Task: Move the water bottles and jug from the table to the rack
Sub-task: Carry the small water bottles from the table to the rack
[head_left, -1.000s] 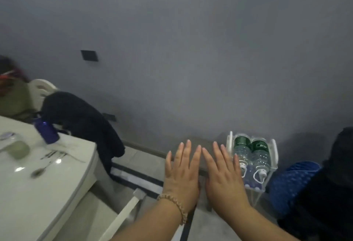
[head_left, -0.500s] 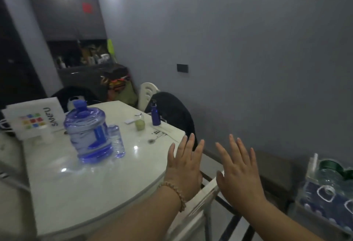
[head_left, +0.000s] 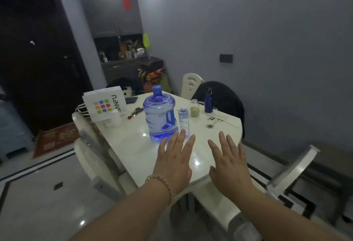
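Since half a second ago our view has swung toward the worktop (head_left: 133,145), and the jug (head_left: 159,114) now stands nearer the middle, closer to our hands. Our left hand (head_left: 174,162) is flat with straight fingers, its fingertips just in front of the jug's base; we cannot tell whether they touch. Our right hand (head_left: 229,166), also flat and holding nothing, hovers right of the jug, apart from the left. One water bottle (head_left: 183,120) stands upright just right of the jug, with a jar (head_left: 194,108) and blue flask (head_left: 208,103) farther right.
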`<state>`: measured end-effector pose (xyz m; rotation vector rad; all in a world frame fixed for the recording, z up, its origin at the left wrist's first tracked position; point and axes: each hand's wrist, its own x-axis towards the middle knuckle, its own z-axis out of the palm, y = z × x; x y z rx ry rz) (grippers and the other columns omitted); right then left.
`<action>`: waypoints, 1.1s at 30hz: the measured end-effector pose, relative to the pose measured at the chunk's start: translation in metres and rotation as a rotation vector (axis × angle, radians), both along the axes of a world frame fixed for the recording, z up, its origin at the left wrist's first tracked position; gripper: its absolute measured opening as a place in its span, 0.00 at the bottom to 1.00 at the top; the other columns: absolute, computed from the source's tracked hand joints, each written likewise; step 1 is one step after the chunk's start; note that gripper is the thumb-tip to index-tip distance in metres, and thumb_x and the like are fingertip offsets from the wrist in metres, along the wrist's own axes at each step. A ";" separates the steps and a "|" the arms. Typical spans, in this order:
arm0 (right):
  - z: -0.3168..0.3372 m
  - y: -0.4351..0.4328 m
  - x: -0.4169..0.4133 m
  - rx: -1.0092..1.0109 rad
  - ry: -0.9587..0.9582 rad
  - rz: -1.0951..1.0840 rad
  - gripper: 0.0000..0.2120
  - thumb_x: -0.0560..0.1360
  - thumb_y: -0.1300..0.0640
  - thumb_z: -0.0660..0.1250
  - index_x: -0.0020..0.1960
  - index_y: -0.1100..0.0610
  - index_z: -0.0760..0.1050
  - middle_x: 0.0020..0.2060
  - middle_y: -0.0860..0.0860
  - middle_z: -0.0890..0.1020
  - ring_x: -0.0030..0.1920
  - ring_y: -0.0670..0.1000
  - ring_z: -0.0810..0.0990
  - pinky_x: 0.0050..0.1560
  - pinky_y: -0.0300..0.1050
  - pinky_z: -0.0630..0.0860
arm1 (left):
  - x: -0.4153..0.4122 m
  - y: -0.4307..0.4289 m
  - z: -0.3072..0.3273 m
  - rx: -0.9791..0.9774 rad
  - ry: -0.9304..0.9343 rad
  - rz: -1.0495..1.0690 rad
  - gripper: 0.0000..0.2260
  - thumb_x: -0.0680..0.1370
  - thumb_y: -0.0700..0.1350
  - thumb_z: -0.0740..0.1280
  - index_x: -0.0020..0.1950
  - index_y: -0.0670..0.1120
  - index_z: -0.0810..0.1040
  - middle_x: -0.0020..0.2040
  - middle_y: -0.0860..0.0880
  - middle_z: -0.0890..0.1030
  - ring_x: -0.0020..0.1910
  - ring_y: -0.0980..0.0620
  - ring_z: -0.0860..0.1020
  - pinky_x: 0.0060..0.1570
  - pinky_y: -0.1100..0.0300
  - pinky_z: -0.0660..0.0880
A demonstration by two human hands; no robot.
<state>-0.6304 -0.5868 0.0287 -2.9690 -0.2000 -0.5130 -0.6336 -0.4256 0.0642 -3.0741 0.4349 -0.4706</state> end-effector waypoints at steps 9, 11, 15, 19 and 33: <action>-0.019 0.076 0.072 -0.070 0.070 0.041 0.33 0.78 0.53 0.55 0.76 0.48 0.40 0.75 0.54 0.34 0.73 0.57 0.32 0.67 0.57 0.28 | 0.064 0.070 -0.035 0.090 0.057 0.010 0.34 0.80 0.52 0.58 0.76 0.53 0.37 0.77 0.48 0.37 0.76 0.45 0.39 0.71 0.45 0.39; -0.031 0.081 0.102 -0.070 0.079 0.024 0.33 0.79 0.54 0.55 0.76 0.48 0.39 0.75 0.54 0.35 0.73 0.57 0.32 0.67 0.58 0.29 | 0.092 0.076 -0.045 0.103 0.071 0.007 0.33 0.80 0.52 0.57 0.76 0.53 0.37 0.77 0.48 0.37 0.76 0.45 0.39 0.71 0.45 0.39; -0.066 0.088 0.180 -0.058 0.138 0.028 0.33 0.78 0.55 0.56 0.77 0.50 0.41 0.76 0.56 0.37 0.74 0.58 0.36 0.70 0.59 0.34 | 0.166 0.085 -0.071 0.093 0.085 -0.006 0.33 0.80 0.49 0.58 0.77 0.53 0.39 0.78 0.48 0.39 0.76 0.46 0.41 0.72 0.46 0.39; -0.085 0.096 0.260 -0.034 0.106 0.009 0.36 0.71 0.60 0.65 0.76 0.53 0.54 0.76 0.60 0.50 0.75 0.61 0.50 0.71 0.61 0.46 | 0.240 0.092 -0.089 0.156 0.123 -0.003 0.34 0.79 0.48 0.57 0.77 0.52 0.38 0.77 0.48 0.38 0.76 0.47 0.40 0.72 0.48 0.39; -0.092 0.106 0.471 -0.249 0.082 0.030 0.36 0.75 0.51 0.60 0.76 0.54 0.45 0.76 0.58 0.45 0.75 0.62 0.42 0.71 0.61 0.43 | 0.402 0.089 -0.145 0.119 0.129 -0.029 0.35 0.75 0.45 0.62 0.78 0.49 0.46 0.78 0.44 0.48 0.76 0.43 0.47 0.69 0.45 0.37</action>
